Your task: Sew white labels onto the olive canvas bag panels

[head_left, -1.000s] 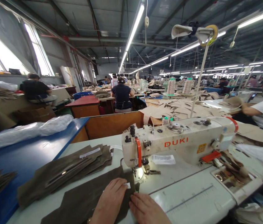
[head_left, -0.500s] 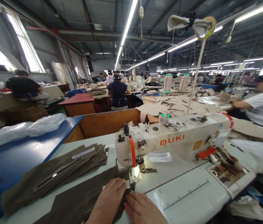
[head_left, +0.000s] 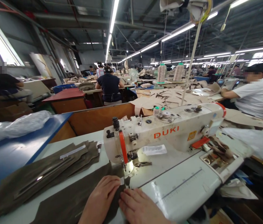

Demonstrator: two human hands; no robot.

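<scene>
My left hand (head_left: pixel 101 199) lies flat on a dark olive fabric piece (head_left: pixel 73 199), fingertips close to the needle of the white DUKI sewing machine (head_left: pixel 166 132). A small white label (head_left: pixel 122 180) pokes out by its fingertips. My right hand (head_left: pixel 138 207) presses the fabric's right edge just in front of the lit needle plate (head_left: pixel 129 169). Both hands rest on the cloth with fingers extended, side by side and touching.
A stack of olive fabric pieces (head_left: pixel 45 171) lies to the left on the sewing table (head_left: pixel 182 186). A blue table (head_left: pixel 7 152) carries a plastic bag (head_left: pixel 17 124). A tray of small parts (head_left: pixel 217 157) sits right of the machine. Other people work at tables behind and to the right.
The view has shifted, so everything sits further left and lower in frame. My hands stay on the fabric by the needle, in nearly the same position relative to the machine.
</scene>
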